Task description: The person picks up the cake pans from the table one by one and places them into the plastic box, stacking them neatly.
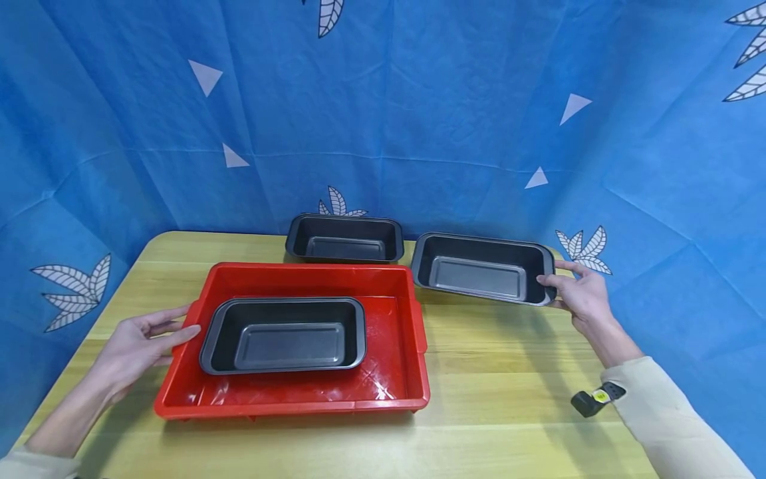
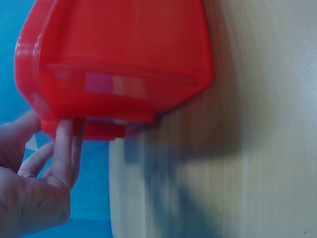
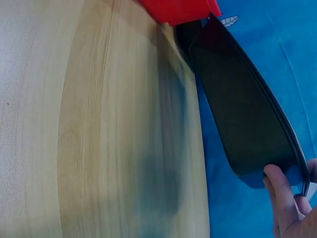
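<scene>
A red plastic tray [image 1: 387,372] lies at the left of the table, and a dark loaf pan [image 1: 290,346] sits inside it toward the left. At the tray's left end my left hand [image 1: 134,346] grips the rim, thumb on top and fingers underneath, as the left wrist view [image 2: 37,183] shows. My right hand [image 1: 582,293] pinches the right end of another loaf pan [image 1: 479,276], thumb over the rim. In the right wrist view that pan's dark outer wall [image 3: 237,109] shows, with fingers curled at its end.
A third loaf pan [image 1: 347,247] stands at the table's back edge, behind the tray. The table [image 1: 491,392] has a light wood top. Blue patterned cloth [image 1: 383,100] hangs close behind it and along both sides. A small black device is strapped on the right sleeve.
</scene>
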`<state>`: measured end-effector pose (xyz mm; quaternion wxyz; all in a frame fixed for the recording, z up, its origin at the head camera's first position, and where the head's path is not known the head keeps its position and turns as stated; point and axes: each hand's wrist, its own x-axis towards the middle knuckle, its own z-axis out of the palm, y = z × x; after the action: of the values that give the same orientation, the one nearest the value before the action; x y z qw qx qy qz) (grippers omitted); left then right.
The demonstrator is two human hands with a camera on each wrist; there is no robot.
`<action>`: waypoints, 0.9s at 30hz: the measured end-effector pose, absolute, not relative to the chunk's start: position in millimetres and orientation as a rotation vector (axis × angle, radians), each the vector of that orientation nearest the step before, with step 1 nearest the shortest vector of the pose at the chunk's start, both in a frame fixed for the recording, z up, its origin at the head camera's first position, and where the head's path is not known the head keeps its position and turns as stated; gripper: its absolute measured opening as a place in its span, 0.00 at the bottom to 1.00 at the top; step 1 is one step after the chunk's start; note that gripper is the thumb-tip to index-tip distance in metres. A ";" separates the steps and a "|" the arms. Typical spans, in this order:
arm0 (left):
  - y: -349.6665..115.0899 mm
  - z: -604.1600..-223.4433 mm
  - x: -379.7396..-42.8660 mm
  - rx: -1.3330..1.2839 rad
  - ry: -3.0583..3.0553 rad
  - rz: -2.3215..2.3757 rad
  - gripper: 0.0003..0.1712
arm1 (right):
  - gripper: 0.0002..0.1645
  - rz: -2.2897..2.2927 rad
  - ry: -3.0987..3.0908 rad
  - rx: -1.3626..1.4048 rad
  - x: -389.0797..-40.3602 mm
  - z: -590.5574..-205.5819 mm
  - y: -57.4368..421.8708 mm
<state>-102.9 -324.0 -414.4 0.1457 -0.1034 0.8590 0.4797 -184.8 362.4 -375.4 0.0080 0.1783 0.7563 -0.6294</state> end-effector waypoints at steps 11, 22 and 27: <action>-323.5 -413.7 -103.6 -0.311 2.473 1.363 0.49 | 0.33 -2.082 2.287 0.595 -182.4 -365.9 366.9; -324.2 -414.4 -103.8 -0.315 2.467 1.369 0.48 | 0.43 -2.096 2.222 0.560 -176.7 -349.3 349.4; -324.5 -414.7 -103.5 -0.306 2.470 1.374 0.48 | 0.42 -2.094 2.234 0.512 -173.3 -342.4 338.1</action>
<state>-103.5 -324.5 -414.7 0.1487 -0.1065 0.8592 0.4778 -173.3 338.1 -342.4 0.0184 0.1648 0.7195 -0.6744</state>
